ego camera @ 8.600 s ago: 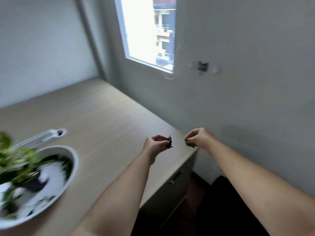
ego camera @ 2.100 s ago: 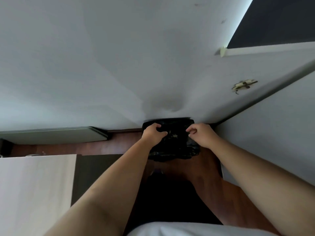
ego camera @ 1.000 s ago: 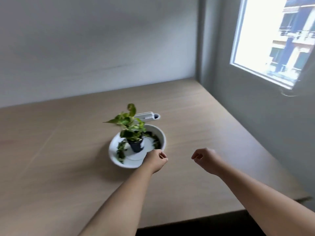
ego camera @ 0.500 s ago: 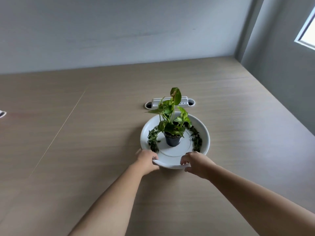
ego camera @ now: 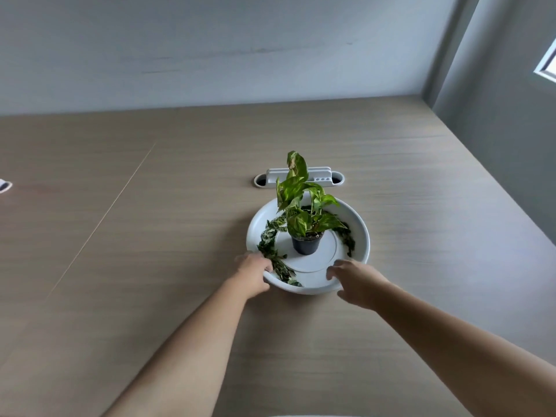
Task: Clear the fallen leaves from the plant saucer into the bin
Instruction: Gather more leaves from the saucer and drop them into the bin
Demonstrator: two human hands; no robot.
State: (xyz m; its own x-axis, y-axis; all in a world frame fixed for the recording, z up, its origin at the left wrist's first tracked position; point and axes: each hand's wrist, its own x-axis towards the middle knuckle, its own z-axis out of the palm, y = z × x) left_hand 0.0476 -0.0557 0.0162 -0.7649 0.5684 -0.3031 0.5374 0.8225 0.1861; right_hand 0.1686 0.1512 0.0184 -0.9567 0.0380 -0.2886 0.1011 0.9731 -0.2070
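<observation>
A white round saucer (ego camera: 359, 233) stands on the wooden desk with a small black pot (ego camera: 306, 245) and its green plant (ego camera: 301, 206) in the middle. Dark fallen leaves (ego camera: 272, 254) lie along the saucer's left inner edge down to the front, and more fallen leaves (ego camera: 347, 239) lie on the right side. My left hand (ego camera: 252, 273) grips the front-left rim, fingers curled over it beside the leaves. My right hand (ego camera: 355, 281) hovers over the front-right rim, fingers loosely spread, holding nothing. The bin is out of view.
A white cable-port cover (ego camera: 299, 177) sits in the desk (ego camera: 150, 236) just behind the saucer. Grey walls close the back and right sides, with a window edge (ego camera: 546, 66) at the far right. A small white object (ego camera: 4, 185) shows at the left edge.
I have come back from the bin to the desk. Since half a second ago the right hand has come off the saucer rim; the left leaves now reach nearer the front.
</observation>
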